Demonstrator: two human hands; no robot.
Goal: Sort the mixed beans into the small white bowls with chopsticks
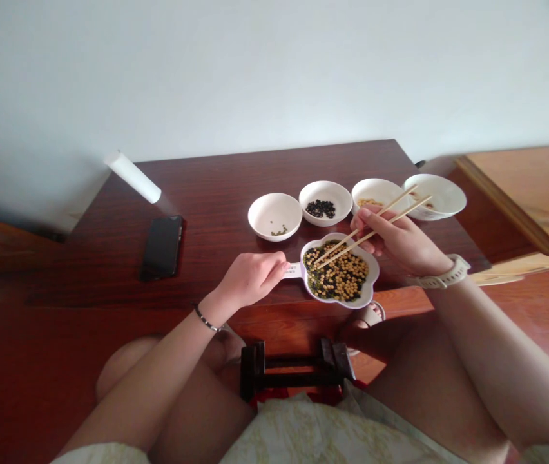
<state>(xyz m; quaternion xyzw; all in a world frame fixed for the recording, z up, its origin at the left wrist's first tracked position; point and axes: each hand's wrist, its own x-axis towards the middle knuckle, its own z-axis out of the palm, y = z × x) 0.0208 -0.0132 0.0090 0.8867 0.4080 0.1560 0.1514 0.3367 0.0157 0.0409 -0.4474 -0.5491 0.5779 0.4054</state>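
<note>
My left hand [251, 277] is closed on the short handle of a white flower-shaped dish [370, 278] filled with mixed yellow, black and green beans, at the near edge of the low wooden table [216, 212]. My right hand [397, 241] grips a pair of wooden chopsticks [352, 241], whose tips rest in the beans at the dish's left side. Behind the dish stands a row of white bowls: one with a few green beans [274, 216], one with black beans [325, 202], one with yellow beans [379, 193] and a fourth bowl [436, 195] at the far right.
A black phone [162, 247] lies on the table's left part, with a white cylinder [133, 176] beyond it. A small dark wooden stool [296, 367] stands under the table's near edge between my knees. A lighter wooden surface [520, 187] lies to the right.
</note>
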